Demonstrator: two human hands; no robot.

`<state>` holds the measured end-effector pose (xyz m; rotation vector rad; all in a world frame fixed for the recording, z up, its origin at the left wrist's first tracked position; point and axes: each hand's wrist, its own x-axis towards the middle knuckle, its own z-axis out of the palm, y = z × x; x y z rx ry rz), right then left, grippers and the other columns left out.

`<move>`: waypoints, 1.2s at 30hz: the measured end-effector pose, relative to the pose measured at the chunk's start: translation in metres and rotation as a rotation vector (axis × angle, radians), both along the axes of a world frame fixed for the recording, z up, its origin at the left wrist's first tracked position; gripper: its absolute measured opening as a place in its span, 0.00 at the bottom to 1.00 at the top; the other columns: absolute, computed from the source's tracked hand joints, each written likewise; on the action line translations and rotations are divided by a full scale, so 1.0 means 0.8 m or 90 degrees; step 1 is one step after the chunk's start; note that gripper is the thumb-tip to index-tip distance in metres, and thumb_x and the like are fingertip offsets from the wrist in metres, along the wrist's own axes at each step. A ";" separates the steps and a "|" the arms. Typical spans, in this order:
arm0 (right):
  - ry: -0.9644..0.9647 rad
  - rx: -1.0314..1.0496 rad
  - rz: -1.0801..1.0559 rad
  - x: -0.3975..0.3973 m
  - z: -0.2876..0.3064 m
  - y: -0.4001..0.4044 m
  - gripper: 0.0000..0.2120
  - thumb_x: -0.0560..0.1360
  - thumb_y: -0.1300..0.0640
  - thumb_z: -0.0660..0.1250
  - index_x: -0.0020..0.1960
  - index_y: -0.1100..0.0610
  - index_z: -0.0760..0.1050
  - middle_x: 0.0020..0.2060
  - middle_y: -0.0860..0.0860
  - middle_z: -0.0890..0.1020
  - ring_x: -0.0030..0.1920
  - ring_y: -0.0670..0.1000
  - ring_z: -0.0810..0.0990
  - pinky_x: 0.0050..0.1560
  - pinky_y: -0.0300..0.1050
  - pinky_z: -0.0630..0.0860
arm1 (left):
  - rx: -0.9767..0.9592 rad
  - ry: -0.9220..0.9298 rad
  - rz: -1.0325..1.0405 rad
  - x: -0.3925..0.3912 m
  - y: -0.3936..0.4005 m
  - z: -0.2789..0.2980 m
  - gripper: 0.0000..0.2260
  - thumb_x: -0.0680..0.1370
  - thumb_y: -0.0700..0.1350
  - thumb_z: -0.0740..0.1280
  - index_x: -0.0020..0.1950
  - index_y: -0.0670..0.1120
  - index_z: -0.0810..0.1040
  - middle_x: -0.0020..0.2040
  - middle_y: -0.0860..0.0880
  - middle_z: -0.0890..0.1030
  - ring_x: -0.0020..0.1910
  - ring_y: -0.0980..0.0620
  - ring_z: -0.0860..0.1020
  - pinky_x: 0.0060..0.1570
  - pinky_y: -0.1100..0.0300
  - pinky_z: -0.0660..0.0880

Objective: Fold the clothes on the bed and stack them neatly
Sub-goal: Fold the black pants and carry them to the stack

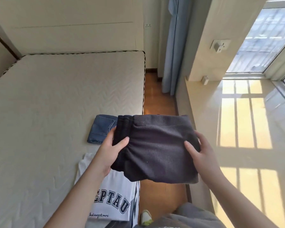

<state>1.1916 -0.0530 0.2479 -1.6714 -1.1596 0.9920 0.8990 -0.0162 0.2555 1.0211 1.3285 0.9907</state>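
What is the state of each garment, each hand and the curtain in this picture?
Dark grey shorts: folded, held up in the air by both hands.
Jeans: folded, lying on the mattress.
White T-shirt: lying flat on the mattress.
Left hand: grips the shorts' left edge.
Right hand: grips the shorts' right edge.
Blue curtain: drawn aside.
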 end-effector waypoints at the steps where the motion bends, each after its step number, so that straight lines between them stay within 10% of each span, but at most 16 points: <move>1: 0.000 -0.005 0.003 0.005 -0.004 0.016 0.17 0.77 0.49 0.68 0.64 0.37 0.70 0.58 0.35 0.79 0.59 0.39 0.77 0.60 0.46 0.75 | 0.000 0.005 0.005 0.003 0.012 -0.001 0.18 0.78 0.44 0.70 0.61 0.65 0.76 0.59 0.58 0.82 0.58 0.59 0.80 0.59 0.55 0.74; 9: 0.070 -0.036 0.094 0.038 -0.028 0.156 0.17 0.76 0.51 0.70 0.59 0.33 0.72 0.50 0.37 0.83 0.51 0.40 0.82 0.56 0.51 0.80 | -0.010 0.064 0.066 0.036 0.108 -0.011 0.18 0.78 0.48 0.71 0.61 0.69 0.75 0.59 0.61 0.82 0.59 0.62 0.79 0.62 0.55 0.73; 14: 0.080 -0.055 0.163 0.032 -0.029 0.228 0.16 0.76 0.48 0.69 0.60 0.32 0.70 0.50 0.31 0.81 0.49 0.33 0.80 0.48 0.38 0.76 | -0.033 0.085 0.128 0.034 0.147 -0.006 0.19 0.78 0.48 0.71 0.61 0.71 0.74 0.60 0.61 0.81 0.61 0.60 0.78 0.67 0.50 0.71; 23: 0.143 -0.159 0.216 -0.054 -0.060 0.307 0.18 0.74 0.37 0.68 0.61 0.40 0.72 0.53 0.39 0.82 0.51 0.39 0.81 0.47 0.37 0.78 | -0.057 0.100 0.232 -0.034 0.160 -0.033 0.23 0.79 0.45 0.70 0.72 0.57 0.69 0.61 0.59 0.81 0.61 0.59 0.78 0.65 0.53 0.73; 36: 0.085 -0.307 0.213 -0.199 -0.131 0.374 0.19 0.74 0.38 0.67 0.60 0.45 0.71 0.55 0.43 0.80 0.55 0.46 0.80 0.51 0.44 0.80 | -0.139 0.091 0.193 -0.198 0.221 -0.115 0.21 0.70 0.59 0.73 0.61 0.73 0.72 0.62 0.63 0.79 0.62 0.63 0.77 0.61 0.58 0.71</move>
